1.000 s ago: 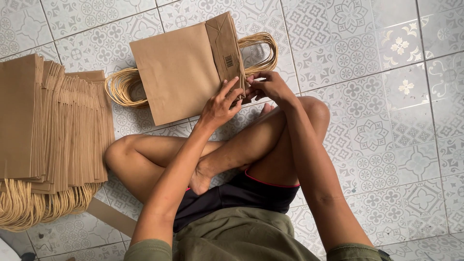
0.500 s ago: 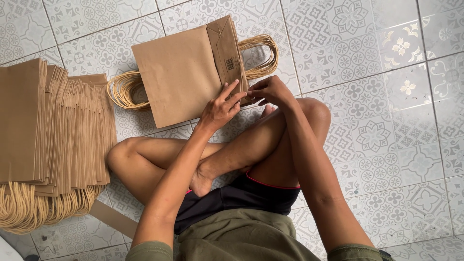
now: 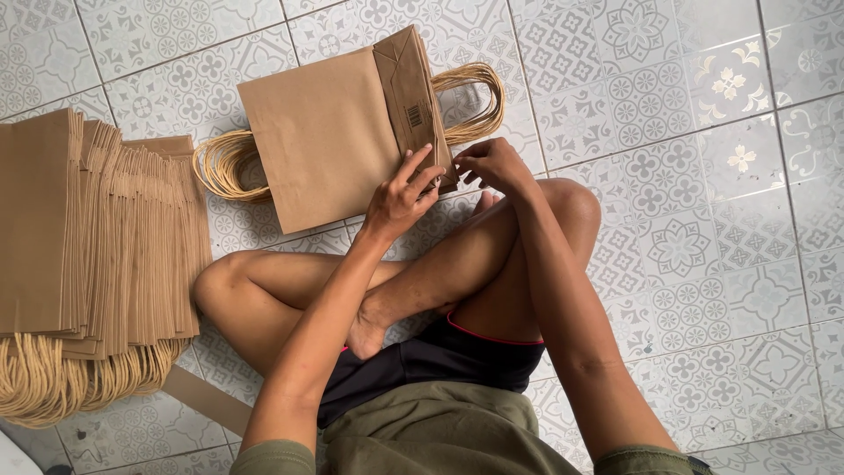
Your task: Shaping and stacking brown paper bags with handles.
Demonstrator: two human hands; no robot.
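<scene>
Dozens of flat brown paper bags (image 3: 88,229) lie fanned in a big stack on the patterned tile floor (image 3: 703,220) at my left, their twisted paper handles (image 3: 53,378) bunched toward me. A loose strip of brown card (image 3: 207,398) pokes out just beside that stack, near my left knee. My crossed legs (image 3: 440,273) fill the middle of the view and sit between me and the work, the right knee tucked under my right forearm. Ahead of them lies a smaller pile of folded bags (image 3: 325,141), flat on the tiles, with looped handles (image 3: 475,97) sticking out on both sides; whatever may be inside them is hidden by the folds. My left hand (image 3: 400,198) rests fingers spread on the folded bottom flap (image 3: 411,97) of the top bag, not clamped. My right hand (image 3: 494,165) pinches the flap's near corner, fingertips together on the paper.
</scene>
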